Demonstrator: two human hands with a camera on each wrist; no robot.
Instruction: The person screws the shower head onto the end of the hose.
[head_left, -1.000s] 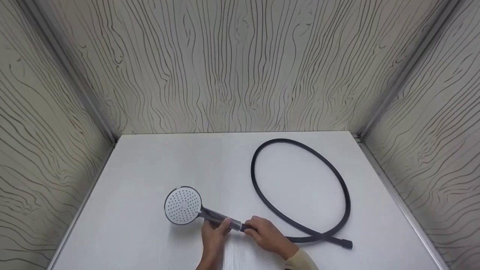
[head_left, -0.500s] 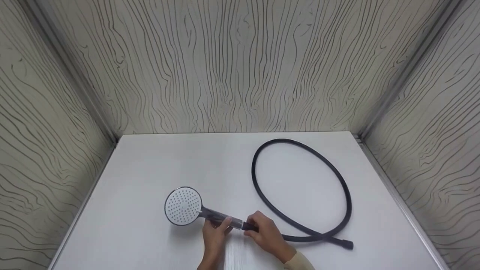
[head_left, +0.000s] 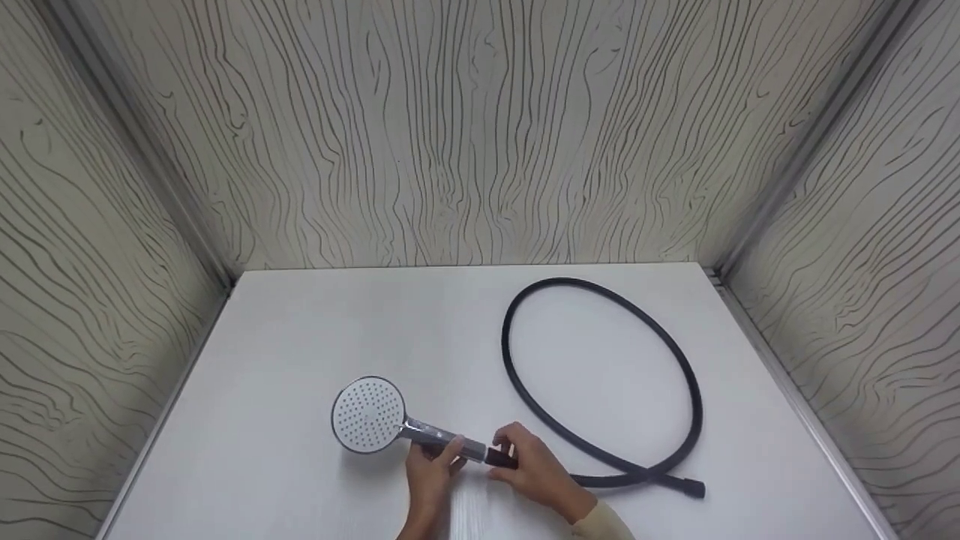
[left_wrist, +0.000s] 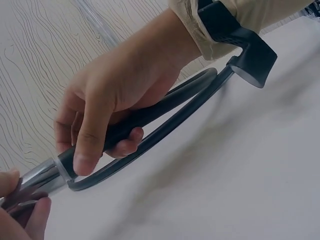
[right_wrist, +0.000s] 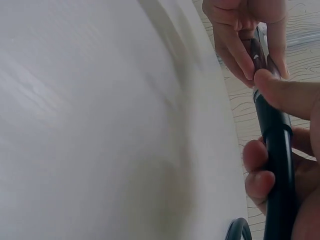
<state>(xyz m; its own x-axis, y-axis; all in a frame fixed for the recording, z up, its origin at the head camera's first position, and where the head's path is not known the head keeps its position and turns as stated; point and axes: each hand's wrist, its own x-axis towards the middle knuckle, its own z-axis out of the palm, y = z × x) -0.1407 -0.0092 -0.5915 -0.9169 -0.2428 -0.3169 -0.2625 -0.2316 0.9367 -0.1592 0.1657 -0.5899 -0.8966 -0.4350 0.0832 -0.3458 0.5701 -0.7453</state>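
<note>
A shower head with a round white perforated face and a chrome handle points to the left in the head view. My left hand grips that handle from below, thumb on top. The black shower hose has its end fitting lined up against the handle's end. How far it is engaged I cannot tell. My right hand holds this fitting; in the left wrist view its thumb lies along the black hose end with fingers curled beneath. The right wrist view shows the fitting between thumb and fingers.
On the right of the white table, the hose makes one large loop and crosses itself. Its other end lies loose near the front right. Wood-patterned panels enclose the back and sides.
The shower head has shifted very slightly right and toward me. My right fingers have changed position on the hose fitting, so more of it shows. The hose loop stays in place.
</note>
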